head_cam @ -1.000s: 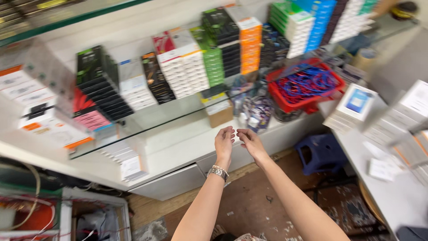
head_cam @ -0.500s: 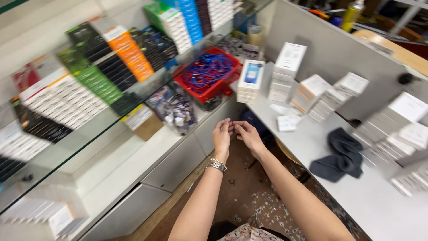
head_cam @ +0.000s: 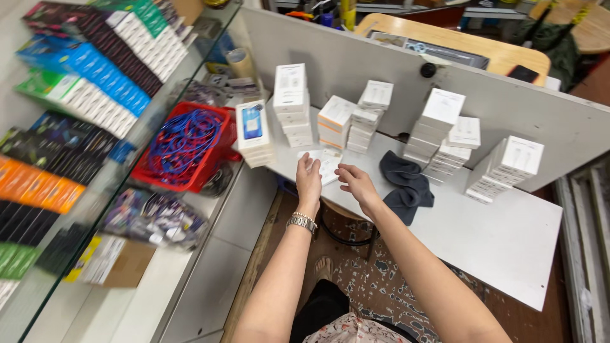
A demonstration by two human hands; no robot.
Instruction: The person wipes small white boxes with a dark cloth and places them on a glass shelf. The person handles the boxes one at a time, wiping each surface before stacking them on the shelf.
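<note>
My left hand point(head_cam: 309, 181), with a metal watch on its wrist, reaches over the front edge of a white table point(head_cam: 495, 235). Its fingers are spread and hold nothing. My right hand point(head_cam: 356, 182) hovers beside it with loosely curled, empty fingers. Both hands are nearest to a few flat white boxes point(head_cam: 328, 165) lying on the table just ahead of the fingertips. Behind these rise stacks of small white boxes point(head_cam: 292, 105) along a grey partition wall point(head_cam: 394, 70).
A dark grey cloth point(head_cam: 406, 181) lies right of my hands. More white box stacks point(head_cam: 505, 168) stand at the right. A red basket of blue cables point(head_cam: 184, 146) sits at the left, beside glass shelves of coloured packages point(head_cam: 82, 95). Under the table stands a stool point(head_cam: 346, 228).
The view has swung right from the shelves to the white table. My hands, held together at first, have parted and moved over the table edge toward the flat boxes.
</note>
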